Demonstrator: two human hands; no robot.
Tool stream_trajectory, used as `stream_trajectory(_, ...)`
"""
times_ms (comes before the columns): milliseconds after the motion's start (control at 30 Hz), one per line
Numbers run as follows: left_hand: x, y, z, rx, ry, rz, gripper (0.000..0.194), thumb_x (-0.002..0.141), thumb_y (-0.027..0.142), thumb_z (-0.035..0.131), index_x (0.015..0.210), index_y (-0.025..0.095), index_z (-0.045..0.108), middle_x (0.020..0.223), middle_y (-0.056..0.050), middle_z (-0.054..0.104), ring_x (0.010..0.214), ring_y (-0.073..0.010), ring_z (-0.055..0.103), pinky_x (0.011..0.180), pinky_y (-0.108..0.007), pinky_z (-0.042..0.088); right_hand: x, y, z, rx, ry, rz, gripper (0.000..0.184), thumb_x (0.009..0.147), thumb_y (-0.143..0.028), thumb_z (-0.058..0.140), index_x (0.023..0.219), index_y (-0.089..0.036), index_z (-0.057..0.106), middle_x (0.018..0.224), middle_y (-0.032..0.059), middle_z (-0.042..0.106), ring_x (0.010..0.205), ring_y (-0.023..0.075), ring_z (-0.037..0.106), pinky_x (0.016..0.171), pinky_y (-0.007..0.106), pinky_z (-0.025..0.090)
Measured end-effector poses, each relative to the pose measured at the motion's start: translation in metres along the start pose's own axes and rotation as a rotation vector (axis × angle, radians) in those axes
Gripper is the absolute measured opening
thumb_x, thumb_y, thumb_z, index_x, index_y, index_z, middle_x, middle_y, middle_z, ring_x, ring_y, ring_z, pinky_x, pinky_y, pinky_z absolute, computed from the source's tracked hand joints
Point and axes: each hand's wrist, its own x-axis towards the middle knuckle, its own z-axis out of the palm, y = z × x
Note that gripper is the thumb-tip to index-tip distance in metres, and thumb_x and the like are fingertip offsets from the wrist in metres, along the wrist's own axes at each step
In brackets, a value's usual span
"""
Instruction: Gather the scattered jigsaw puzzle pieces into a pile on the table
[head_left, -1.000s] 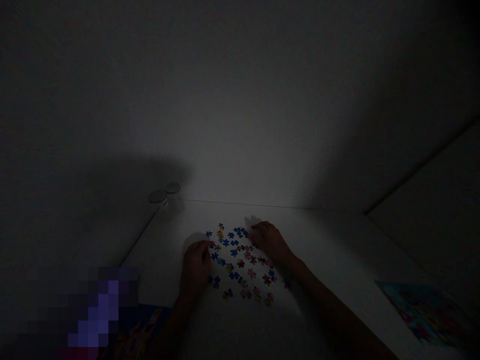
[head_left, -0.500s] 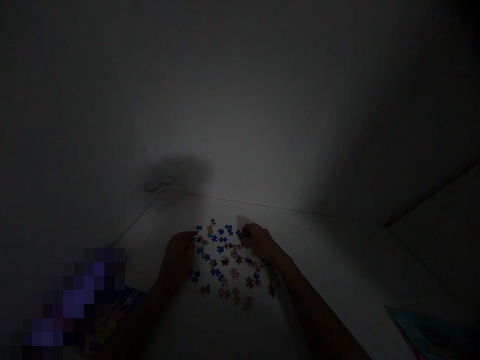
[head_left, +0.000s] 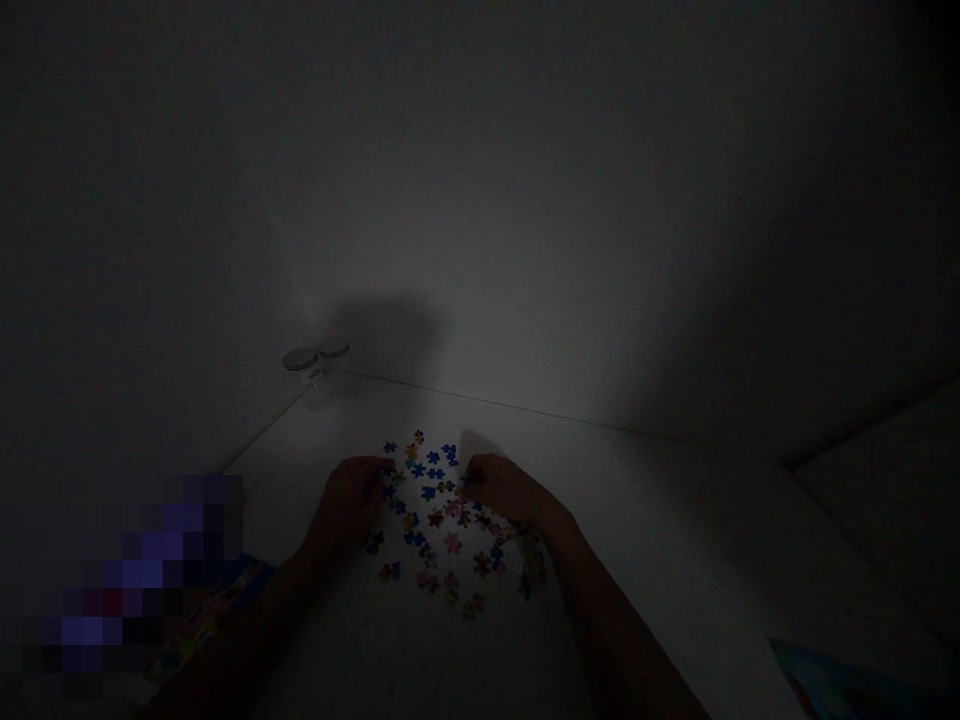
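Note:
Loose jigsaw puzzle pieces point(head_left: 452, 543), blue, pink, yellow and multicoloured, lie scattered on the white table point(head_left: 360, 640) between my hands. At their left edge, my left hand point(head_left: 356, 495) is closed in a pinch, with a dark blue puzzle piece point(head_left: 382, 473) faintly showing at its fingertips. On the other side, my right hand point(head_left: 502, 482) has its fingers bent down over the pieces. Its thumb and fingertips pinch a small blue puzzle piece point(head_left: 465, 481), mostly covered by the fingers. The light is very dim, so fine detail is lost.
At the table's far left corner sits a clear object with two round discs point(head_left: 315, 355). A colourful printed box or sheet point(head_left: 214, 610) lies beyond my left forearm, beside a pixelated patch. Another colourful printed item point(head_left: 832, 675) is at the lower right. A pale wall rises behind the table.
My right hand has come slightly left, nearer my left hand, with the blue puzzle piece at its fingertips. The view has shifted a little. My left hand stays in its pinch.

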Motion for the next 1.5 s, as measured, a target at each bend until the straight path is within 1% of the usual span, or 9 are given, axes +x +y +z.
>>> stream_trajectory(100,0.0,0.003,-0.001,0.002,-0.007,-0.002,0.032,0.089,0.028,0.04,0.108,0.024,0.065,0.103,-0.007,0.068,0.101,-0.0226,0.06,0.093,-0.043,0.048,0.002,0.0,0.001,0.031,-0.001,-0.034,0.009,0.08,-0.019,0.062,0.086,-0.015,0.067,0.094,0.0095,0.069,0.081,0.019,0.062,0.069,0.027,0.043)
stream_trajectory(233,0.001,0.004,-0.002,0.003,-0.009,-0.014,0.032,0.088,0.026,0.041,0.107,0.024,0.065,0.103,-0.007,0.069,0.102,-0.0225,0.06,0.095,-0.043,0.047,0.006,0.005,0.002,0.026,0.033,-0.04,0.016,0.086,-0.021,0.054,0.088,-0.014,0.068,0.089,0.0095,0.07,0.077,0.0185,0.062,0.067,0.027,0.043)
stream_trajectory(433,0.0,0.007,-0.003,-0.001,-0.006,-0.021,0.032,0.088,0.024,0.041,0.109,0.023,0.065,0.106,-0.007,0.068,0.105,-0.0227,0.059,0.097,-0.044,0.045,0.011,0.014,0.0,0.055,0.076,-0.131,0.018,0.088,-0.022,0.052,0.086,-0.017,0.07,0.091,0.0065,0.071,0.083,0.0189,0.063,0.075,0.029,0.045)
stream_trajectory(633,-0.001,0.01,-0.006,-0.041,-0.003,0.007,0.032,0.087,0.02,0.04,0.107,0.023,0.065,0.106,-0.007,0.068,0.104,-0.0216,0.059,0.096,-0.042,0.045,0.012,0.022,-0.003,0.086,0.159,-0.074,0.017,0.083,-0.024,0.056,0.09,-0.017,0.069,0.094,0.0066,0.071,0.086,0.0201,0.064,0.077,0.03,0.047)
stream_trajectory(800,0.0,0.01,-0.005,-0.069,-0.001,0.022,0.031,0.085,0.016,0.043,0.106,0.022,0.065,0.105,-0.007,0.068,0.103,-0.0218,0.059,0.096,-0.042,0.044,0.013,0.025,-0.003,0.011,0.118,0.02,0.015,0.079,-0.023,0.058,0.089,-0.015,0.066,0.092,0.0082,0.07,0.084,0.0216,0.063,0.071,0.03,0.045)
stream_trajectory(1000,0.0,0.01,-0.001,-0.087,-0.016,0.014,0.032,0.086,0.015,0.043,0.108,0.022,0.064,0.104,-0.006,0.067,0.103,-0.022,0.058,0.094,-0.042,0.044,0.006,0.019,-0.007,-0.106,0.062,0.026,0.014,0.085,-0.027,0.053,0.089,-0.017,0.062,0.09,0.0082,0.068,0.081,0.0215,0.062,0.07,0.031,0.043)
stream_trajectory(1200,0.0,0.008,0.001,-0.09,-0.034,0.004,0.034,0.087,0.017,0.04,0.111,0.023,0.063,0.106,-0.006,0.067,0.106,-0.0225,0.057,0.097,-0.043,0.043,-0.002,0.021,-0.014,0.014,0.044,0.026,0.027,0.094,-0.035,0.041,0.091,-0.018,0.061,0.095,0.0082,0.067,0.084,0.0217,0.062,0.074,0.032,0.046)
stream_trajectory(1300,-0.001,0.005,0.004,-0.064,-0.007,-0.018,0.034,0.086,0.017,0.041,0.112,0.021,0.063,0.112,-0.008,0.066,0.109,-0.0238,0.056,0.099,-0.045,0.043,0.0,0.029,-0.015,0.002,0.085,0.054,0.035,0.095,-0.041,0.036,0.088,-0.018,0.061,0.093,0.0085,0.066,0.085,0.0226,0.062,0.074,0.033,0.046)
stream_trajectory(1500,-0.006,-0.003,0.008,-0.011,-0.005,-0.069,0.039,0.088,0.015,0.036,0.12,0.015,0.06,0.119,-0.012,0.064,0.112,-0.0248,0.056,0.1,-0.047,0.045,0.008,0.047,-0.009,0.006,0.223,0.045,0.03,0.086,-0.045,0.05,0.08,-0.019,0.064,0.085,0.0071,0.065,0.076,0.0211,0.061,0.07,0.032,0.046)
